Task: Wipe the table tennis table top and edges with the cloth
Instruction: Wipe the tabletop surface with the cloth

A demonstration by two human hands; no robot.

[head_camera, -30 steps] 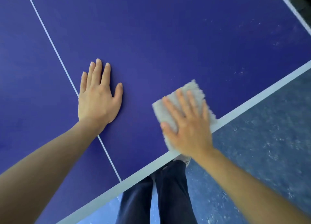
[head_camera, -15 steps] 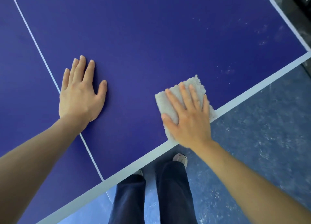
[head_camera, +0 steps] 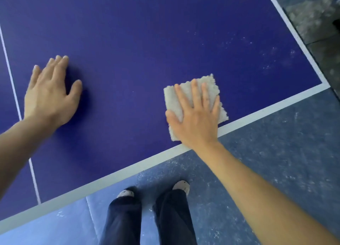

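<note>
Well, right hand [head_camera: 196, 121] presses cloth [head_camera: 210, 83] flat onto table [head_camera: 147, 42].

The left hand [head_camera: 49, 95] is palm down on the table top [head_camera: 147, 42], fingers straight and together, thumb out. The right hand [head_camera: 196, 119] lies flat with fingers spread, pressing the cloth [head_camera: 173, 99] by the near edge. Both forearms are bare.

The cloth [head_camera: 210, 83] lies on the tabletop [head_camera: 147, 42] beside its near edge, toward the right corner, under the flat right hand [head_camera: 196, 121]. Well to the left, the left hand [head_camera: 47, 99] lies just right of the centre line [head_camera: 12, 79]. Two feet [head_camera: 126, 193] stand on the floor [head_camera: 276, 152] nearer than the edge.
</note>
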